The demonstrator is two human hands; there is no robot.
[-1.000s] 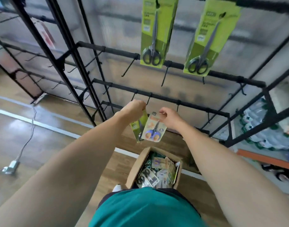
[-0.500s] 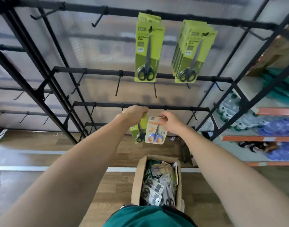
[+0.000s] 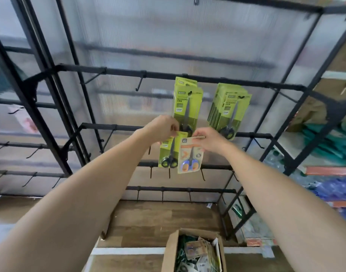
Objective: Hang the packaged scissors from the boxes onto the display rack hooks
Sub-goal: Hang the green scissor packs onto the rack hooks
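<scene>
Fingers of left hand (image 3: 163, 128) pinch green pack (image 3: 168, 152) hanging below; right hand (image 3: 208, 139) likewise pinches tan pack (image 3: 189, 158).

At about 12 o'clock from the left hand (image 3: 164, 128) and right hand (image 3: 209, 141), two stacks of hanging green scissor packs (image 3: 187, 107) (image 3: 228, 110) fill their hooks and block the way up. At 10 o'clock, bare hooks (image 3: 139, 83) on the upper rail (image 3: 119, 72) stand open, with clear air before them. At 6 o'clock, free hooks (image 3: 202, 174) jut from the lower rail. The cardboard box (image 3: 171, 250) sits farther down at 6 o'clock on the floor.
</scene>
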